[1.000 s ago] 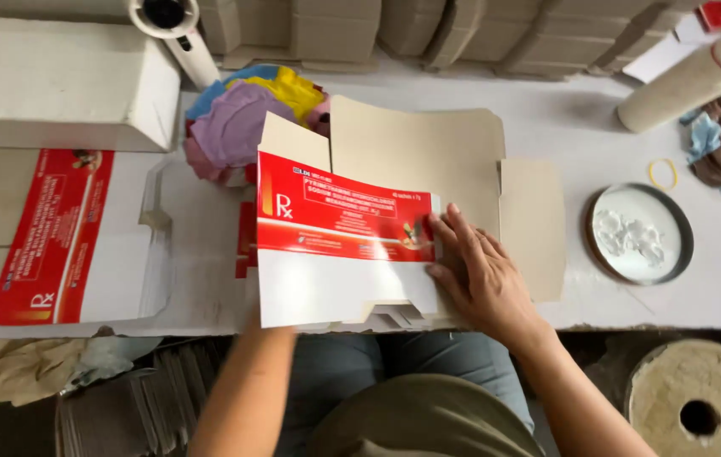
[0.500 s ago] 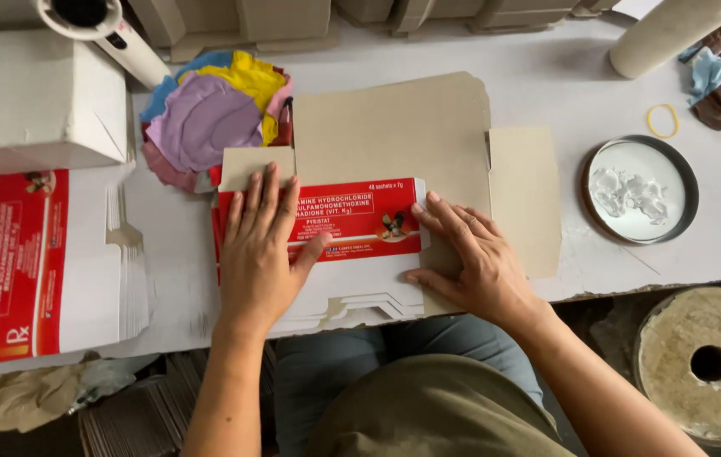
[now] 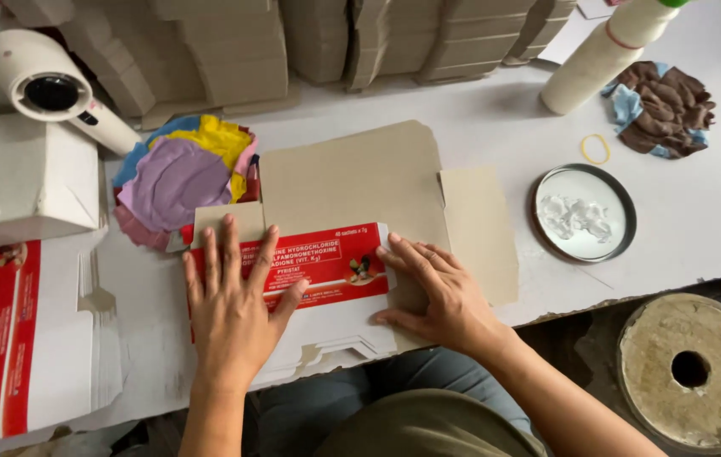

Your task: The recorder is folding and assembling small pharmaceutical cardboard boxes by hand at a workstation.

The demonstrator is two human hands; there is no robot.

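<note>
Two hands press flat on a folded red-and-white carton (image 3: 326, 271) at the near edge of the white table (image 3: 715, 211). The left hand (image 3: 233, 309) lies open, fingers spread over the red panel, grasping nothing; the right hand (image 3: 441, 292) is open too, palm down on the carton's right end. Just right sits a round metal lid (image 3: 584, 211) holding white paste; far left, a bundle of coloured cloths (image 3: 178, 178).

Both forearms were bare, no sleeves in sight. The right hand (image 3: 441, 292) wore a thin ring; the left hand (image 3: 233, 309) wore nothing. Blue trousers and an olive top showed below.
</note>
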